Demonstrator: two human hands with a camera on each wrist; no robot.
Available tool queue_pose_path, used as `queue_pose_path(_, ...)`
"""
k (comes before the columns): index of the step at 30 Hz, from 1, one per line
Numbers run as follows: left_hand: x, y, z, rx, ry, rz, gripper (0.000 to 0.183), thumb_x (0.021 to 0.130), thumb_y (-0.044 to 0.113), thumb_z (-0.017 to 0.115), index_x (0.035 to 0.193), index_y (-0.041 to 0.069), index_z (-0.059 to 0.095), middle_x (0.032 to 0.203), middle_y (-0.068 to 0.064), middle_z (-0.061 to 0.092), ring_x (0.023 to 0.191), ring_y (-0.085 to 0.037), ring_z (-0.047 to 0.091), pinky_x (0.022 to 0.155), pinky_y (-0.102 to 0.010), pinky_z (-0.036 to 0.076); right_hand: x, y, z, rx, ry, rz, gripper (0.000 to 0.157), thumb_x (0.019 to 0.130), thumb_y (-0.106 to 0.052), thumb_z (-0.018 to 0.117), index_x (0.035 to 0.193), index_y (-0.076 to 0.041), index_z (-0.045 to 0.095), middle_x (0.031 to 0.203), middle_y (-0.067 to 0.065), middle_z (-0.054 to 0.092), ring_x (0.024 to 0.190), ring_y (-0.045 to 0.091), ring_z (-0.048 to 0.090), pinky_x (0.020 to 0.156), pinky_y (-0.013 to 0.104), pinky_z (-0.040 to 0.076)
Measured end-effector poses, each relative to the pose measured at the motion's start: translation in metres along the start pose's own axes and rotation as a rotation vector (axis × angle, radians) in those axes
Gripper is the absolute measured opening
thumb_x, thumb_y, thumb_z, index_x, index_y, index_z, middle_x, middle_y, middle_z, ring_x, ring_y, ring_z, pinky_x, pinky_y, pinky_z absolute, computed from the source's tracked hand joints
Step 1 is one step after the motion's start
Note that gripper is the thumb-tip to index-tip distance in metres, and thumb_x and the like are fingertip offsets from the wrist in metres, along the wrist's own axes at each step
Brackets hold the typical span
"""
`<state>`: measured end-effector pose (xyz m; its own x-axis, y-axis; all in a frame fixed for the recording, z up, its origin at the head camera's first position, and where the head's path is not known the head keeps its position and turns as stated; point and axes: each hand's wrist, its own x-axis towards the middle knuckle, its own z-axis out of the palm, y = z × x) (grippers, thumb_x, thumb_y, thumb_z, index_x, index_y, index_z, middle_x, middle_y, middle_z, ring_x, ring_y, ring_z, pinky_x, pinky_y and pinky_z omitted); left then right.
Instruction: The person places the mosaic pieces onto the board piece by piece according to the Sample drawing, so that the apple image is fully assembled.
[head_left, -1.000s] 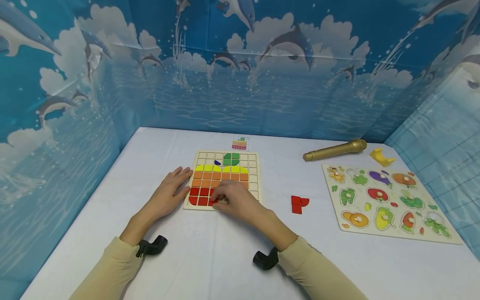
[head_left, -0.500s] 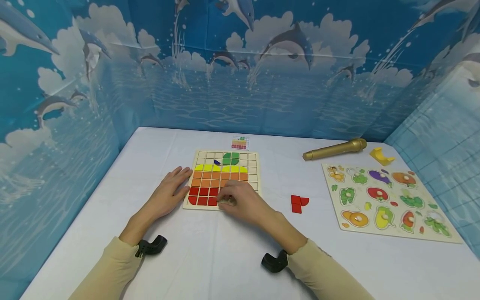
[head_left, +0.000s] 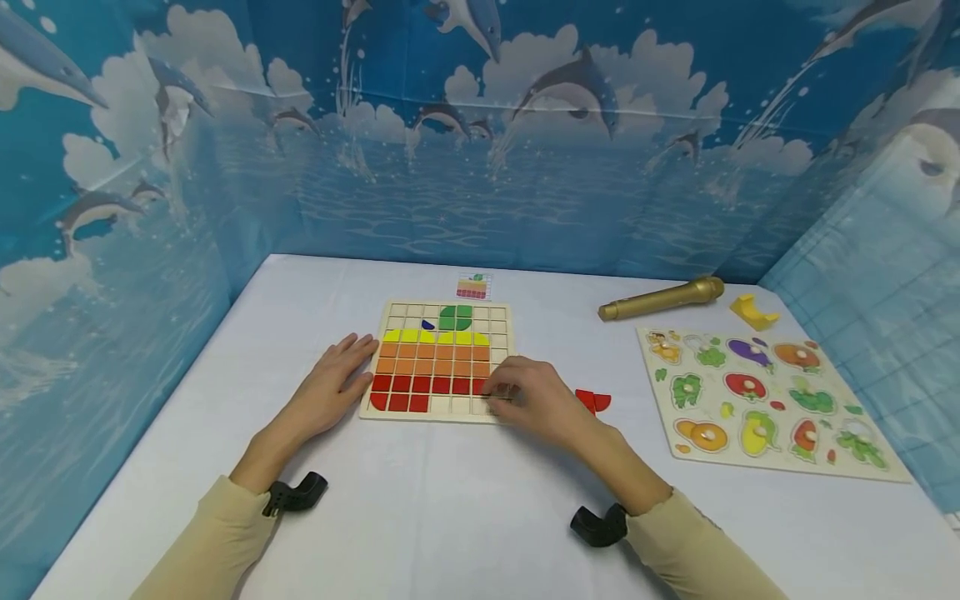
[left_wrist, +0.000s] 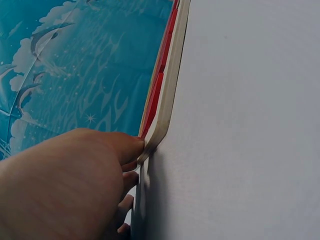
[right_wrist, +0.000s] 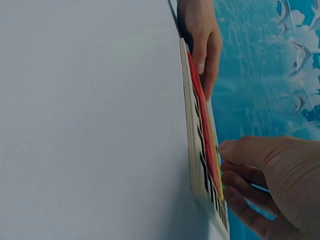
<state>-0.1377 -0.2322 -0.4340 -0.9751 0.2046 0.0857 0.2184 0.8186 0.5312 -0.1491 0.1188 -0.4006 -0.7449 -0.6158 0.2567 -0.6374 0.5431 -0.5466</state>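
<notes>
A pale wooden grid board (head_left: 461, 406) lies on the table, its cells filled with green, blue, yellow, orange and red tiles. My left hand (head_left: 330, 392) rests against its left edge, fingers straight, the thumb at the lower left corner. Over the board's lower right part is my right hand (head_left: 536, 400); its thumb and fingertips touch the right end of the upper red row (head_left: 442, 385). In the right wrist view those fingers are loosely bent, with nothing seen between them. Loose red tiles (head_left: 596, 401) lie just right of that hand, which partly hides them.
A small picture card (head_left: 473, 287) lies behind the board. To the right are a gold microphone (head_left: 662, 298), a yellow curved piece (head_left: 753, 312) and a vegetable puzzle board (head_left: 720, 392). Dolphin-printed cloth (head_left: 450, 200) walls the table's back and sides.
My right hand has slid rightward along the red rows, uncovering more red tiles and bare cells. It now partly covers the loose red tiles. The left hand stays at the board's edge.
</notes>
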Motion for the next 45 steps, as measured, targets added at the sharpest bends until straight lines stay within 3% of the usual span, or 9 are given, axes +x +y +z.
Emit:
queue_pose_path(14, 0.0, -0.002, -0.001, -0.005, -0.008, 0.01, 0.06, 0.107, 0.02, 0.059, 0.162, 0.007, 0.04, 0.17, -0.016, 0.036, 0.163, -0.038, 0.016, 0.132, -0.06, 0.011, -0.047, 0.043, -0.044, -0.085, 0.112, 0.078, 0.016, 0.09, -0.004, 0.081, 0.104, -0.012, 0.08, 0.1, -0.001, 0.075, 0.083, 0.013, 0.068, 0.071, 0.032, 0.06)
queue_pose_path(19, 0.0, -0.002, -0.001, -0.008, -0.007, 0.008, 0.06, 0.107, 0.021, 0.059, 0.163, 0.008, 0.04, 0.17, -0.016, 0.035, 0.163, -0.037, 0.016, 0.132, -0.061, 0.011, -0.061, 0.057, -0.059, -0.128, 0.125, 0.119, 0.022, 0.089, -0.001, 0.082, 0.106, -0.013, 0.08, 0.102, -0.002, 0.076, 0.083, 0.012, 0.07, 0.076, 0.036, 0.063)
queue_pose_path(25, -0.001, -0.003, -0.001, -0.012, -0.005, 0.007, 0.06, 0.107, 0.02, 0.059, 0.163, 0.007, 0.04, 0.17, -0.016, 0.036, 0.163, -0.037, 0.016, 0.132, -0.06, 0.011, -0.065, 0.064, -0.072, -0.126, 0.038, 0.151, 0.029, 0.089, 0.005, 0.078, 0.111, -0.013, 0.08, 0.109, 0.0, 0.077, 0.092, 0.017, 0.072, 0.084, 0.043, 0.063)
queue_pose_path(32, 0.001, -0.001, -0.001, -0.02, -0.01, 0.009, 0.06, 0.107, 0.02, 0.058, 0.163, 0.009, 0.04, 0.171, -0.014, 0.035, 0.164, -0.036, 0.015, 0.132, -0.059, 0.01, -0.07, 0.067, -0.074, -0.114, -0.07, 0.164, 0.037, 0.088, 0.008, 0.075, 0.115, -0.017, 0.08, 0.115, -0.002, 0.076, 0.098, 0.016, 0.068, 0.086, 0.039, 0.062)
queue_pose_path(36, 0.002, -0.001, -0.001, -0.017, -0.012, 0.007, 0.06, 0.107, 0.02, 0.058, 0.163, 0.008, 0.04, 0.171, -0.014, 0.035, 0.164, -0.037, 0.015, 0.132, -0.059, 0.01, -0.069, 0.067, -0.074, -0.11, -0.089, 0.138, 0.04, 0.087, 0.011, 0.072, 0.113, -0.018, 0.08, 0.116, -0.003, 0.076, 0.1, 0.017, 0.066, 0.086, 0.038, 0.06)
queue_pose_path(45, 0.001, -0.001, 0.0, -0.005, -0.007, -0.015, 0.06, 0.107, 0.021, 0.058, 0.163, 0.009, 0.04, 0.171, -0.013, 0.034, 0.164, -0.036, 0.015, 0.132, -0.059, 0.011, -0.07, 0.067, -0.069, -0.1, -0.082, 0.136, 0.032, 0.087, 0.002, 0.078, 0.113, -0.017, 0.08, 0.115, -0.001, 0.074, 0.097, 0.017, 0.064, 0.084, 0.035, 0.058)
